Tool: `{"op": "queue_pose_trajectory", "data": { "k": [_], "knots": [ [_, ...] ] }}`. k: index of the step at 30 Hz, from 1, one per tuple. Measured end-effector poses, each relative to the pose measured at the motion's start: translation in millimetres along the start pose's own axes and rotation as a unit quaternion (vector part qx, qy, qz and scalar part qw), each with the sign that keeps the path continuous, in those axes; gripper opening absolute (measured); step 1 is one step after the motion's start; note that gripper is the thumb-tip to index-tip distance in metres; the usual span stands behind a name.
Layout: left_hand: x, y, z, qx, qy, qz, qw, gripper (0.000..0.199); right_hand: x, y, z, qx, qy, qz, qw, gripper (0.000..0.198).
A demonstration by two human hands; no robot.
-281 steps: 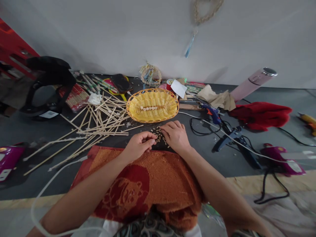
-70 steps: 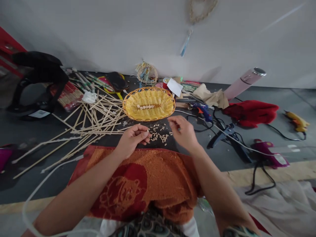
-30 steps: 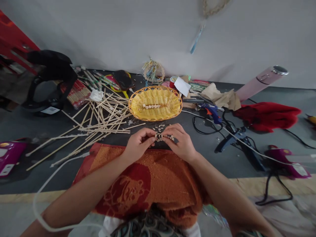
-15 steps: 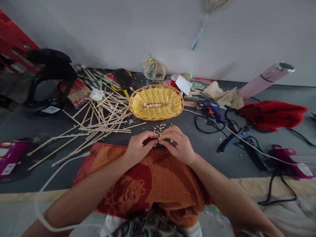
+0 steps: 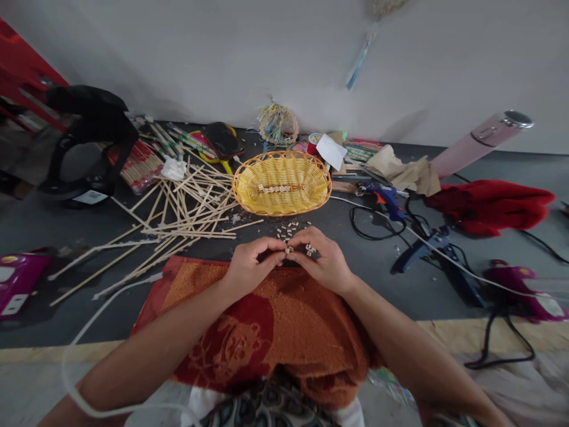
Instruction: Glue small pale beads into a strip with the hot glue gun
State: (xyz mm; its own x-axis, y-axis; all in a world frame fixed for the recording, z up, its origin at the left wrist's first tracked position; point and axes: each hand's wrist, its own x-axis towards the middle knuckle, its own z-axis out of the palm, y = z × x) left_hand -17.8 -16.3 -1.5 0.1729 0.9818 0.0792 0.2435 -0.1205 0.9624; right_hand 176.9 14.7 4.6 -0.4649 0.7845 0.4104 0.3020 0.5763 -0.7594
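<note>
My left hand and my right hand meet over the front of the dark table, fingertips pinched together. Between them is a small cluster of short wooden pieces, partly covered by the fingers. Another few joined wooden bits show in the curl of my right hand. Just beyond the fingertips, several loose short wooden pieces lie scattered. Behind these stands a yellow woven basket, with a strip of joined wooden pieces lying in it. Below my hands lies an orange and red towel.
Thin wooden sticks are heaped to the left, beside a black strapped object. To the right lie a blue glue gun, its cables, a dark blue plier-like tool and a red cloth. A pink flask leans near the wall.
My fingers have shifted slightly around the small wooden cluster, and more of the pieces inside my right hand's curl now show. Both hands stay in nearly the same place.
</note>
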Motion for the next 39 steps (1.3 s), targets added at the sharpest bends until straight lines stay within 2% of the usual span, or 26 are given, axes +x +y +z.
{"op": "queue_pose_trajectory", "data": {
  "k": [27, 39],
  "knots": [
    [-0.3, 1.4, -0.7, 0.023, -0.007, 0.017, 1.000, 0.017, -1.0, 5.2, -0.1, 0.021, -0.021, 0.006, 1.000, 0.006],
    [-0.2, 0.5, -0.2, 0.038, 0.000, 0.043, 0.998, 0.015, 0.2, 5.7, 0.6, 0.019, -0.023, 0.002, 1.000, 0.004]
  ]
}}
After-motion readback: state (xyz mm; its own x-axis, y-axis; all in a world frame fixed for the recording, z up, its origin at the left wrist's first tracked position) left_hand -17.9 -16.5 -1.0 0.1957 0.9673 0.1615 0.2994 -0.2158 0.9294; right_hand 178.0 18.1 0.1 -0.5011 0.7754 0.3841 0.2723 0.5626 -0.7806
